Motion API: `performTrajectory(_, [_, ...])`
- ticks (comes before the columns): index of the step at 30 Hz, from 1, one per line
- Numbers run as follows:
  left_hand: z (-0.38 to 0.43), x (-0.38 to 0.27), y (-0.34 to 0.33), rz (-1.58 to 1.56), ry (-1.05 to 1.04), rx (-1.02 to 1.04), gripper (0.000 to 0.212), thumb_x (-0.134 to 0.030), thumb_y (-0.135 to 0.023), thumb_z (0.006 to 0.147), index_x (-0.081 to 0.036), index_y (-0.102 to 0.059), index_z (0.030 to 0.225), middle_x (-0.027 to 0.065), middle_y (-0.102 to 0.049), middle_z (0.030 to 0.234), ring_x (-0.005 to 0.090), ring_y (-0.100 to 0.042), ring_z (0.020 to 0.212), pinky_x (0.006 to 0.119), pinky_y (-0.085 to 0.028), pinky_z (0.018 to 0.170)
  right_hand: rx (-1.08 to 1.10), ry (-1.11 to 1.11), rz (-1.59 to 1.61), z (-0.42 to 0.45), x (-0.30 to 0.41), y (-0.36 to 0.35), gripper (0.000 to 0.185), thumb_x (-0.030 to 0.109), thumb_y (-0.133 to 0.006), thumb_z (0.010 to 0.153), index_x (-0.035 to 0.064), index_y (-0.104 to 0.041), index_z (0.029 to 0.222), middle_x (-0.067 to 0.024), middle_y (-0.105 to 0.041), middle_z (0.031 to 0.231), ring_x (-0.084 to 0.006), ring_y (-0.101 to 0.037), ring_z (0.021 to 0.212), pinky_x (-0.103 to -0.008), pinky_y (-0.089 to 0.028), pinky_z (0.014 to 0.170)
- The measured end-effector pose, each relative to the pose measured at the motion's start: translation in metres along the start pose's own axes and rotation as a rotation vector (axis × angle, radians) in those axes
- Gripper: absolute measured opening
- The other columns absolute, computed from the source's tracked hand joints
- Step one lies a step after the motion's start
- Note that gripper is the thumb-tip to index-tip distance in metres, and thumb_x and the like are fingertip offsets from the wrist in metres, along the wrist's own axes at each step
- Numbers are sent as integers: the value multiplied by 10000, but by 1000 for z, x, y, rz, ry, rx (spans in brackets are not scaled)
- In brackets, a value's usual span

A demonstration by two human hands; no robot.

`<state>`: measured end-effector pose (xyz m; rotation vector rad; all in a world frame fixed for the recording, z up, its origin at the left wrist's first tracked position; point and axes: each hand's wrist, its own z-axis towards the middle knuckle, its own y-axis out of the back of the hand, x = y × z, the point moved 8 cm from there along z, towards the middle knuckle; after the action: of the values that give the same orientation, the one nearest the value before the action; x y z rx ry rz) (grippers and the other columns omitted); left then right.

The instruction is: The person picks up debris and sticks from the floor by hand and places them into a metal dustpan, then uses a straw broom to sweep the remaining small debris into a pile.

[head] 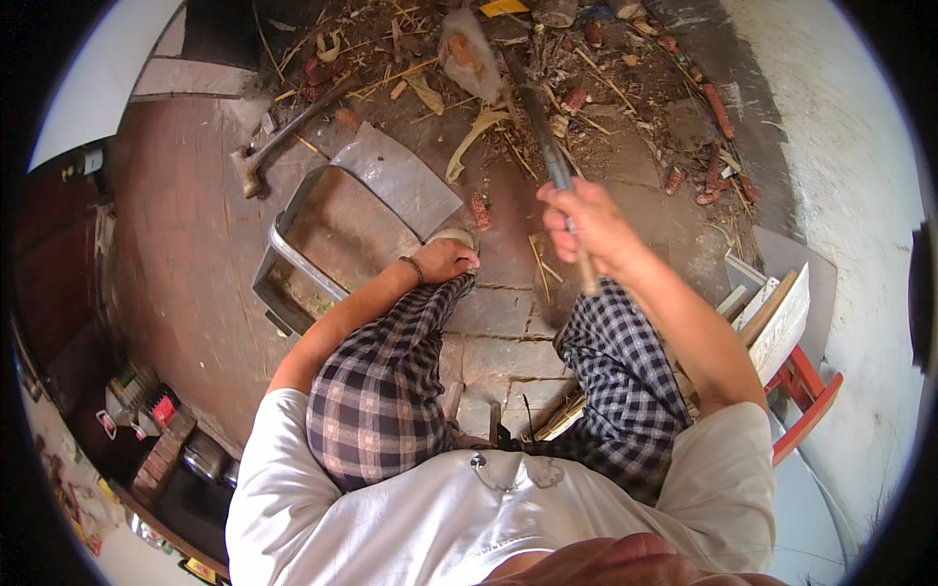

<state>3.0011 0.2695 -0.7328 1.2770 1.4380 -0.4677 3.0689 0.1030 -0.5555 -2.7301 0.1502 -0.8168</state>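
My right hand (590, 223) grips a long dark metal tool (546, 135) near its pale, wood-coloured end. Its far end reaches forward into litter on the floor and is blurred, so its exact kind is unclear. My left hand (447, 260) rests at my checked trouser leg, by the knee, with the fingers curled; whether anything is in them cannot be made out. Just left of that hand sits a grey metal dustpan-like scoop (304, 198) with a bar across it. A flat grey sheet (399, 176) lies against its far side.
A hammer (282, 143) lies at the left. Ahead, straw, husks, red corn cobs (480, 211) and a clear plastic bag (469, 58) litter the floor. Boards (780, 322) and a red wooden frame (810, 403) stand by the right wall. Bricks (165, 454) are at lower left.
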Motion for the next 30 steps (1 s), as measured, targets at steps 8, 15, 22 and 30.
performTrajectory(8, [-3, 4, 1, -55, -86, 55, 220, -226, -517, 875, -73, -646, 966, 122, -650, 969, 295, -602, 943, 375, -464, 827, -174, 46, 121, -166, -2, 53, 178, 165, -505, 913, 1, -507, 982, -11, -468, 656, -67, -380, 425, -225, -306, 354])
performTrajectory(15, [-57, -79, 106, -19, 70, -241, 284, -217, -571, 875, -9, -596, 1065, 124, -650, 964, 250, -611, 909, 327, -468, 806, -671, 392, 505, -231, -108, 145, 358, 280, -514, 938, -22, -485, 1127, -7, -471, 684, -79, -402, 483, -236, -342, 395])
performTrajectory(22, [-117, -334, 199, -428, -39, -556, 221, -116, -561, 916, 11, -586, 1095, 41, -633, 975, 87, -563, 895, 222, -449, 790, -628, 650, 1083, -183, -154, 273, 282, 296, -437, 967, 16, -457, 978, -35, -500, 685, -109, -427, 475, -260, -351, 392])
performTrajectory(30, [-88, -437, 146, 201, -318, -658, 170, -30, -609, 829, -4, -620, 997, 89, -629, 852, 150, -608, 726, 272, -482, 641, -637, 499, 991, -118, -126, 259, 282, 295, -308, 987, 56, -428, 897, -8, -368, 586, -107, -319, 421, -255, -289, 373])
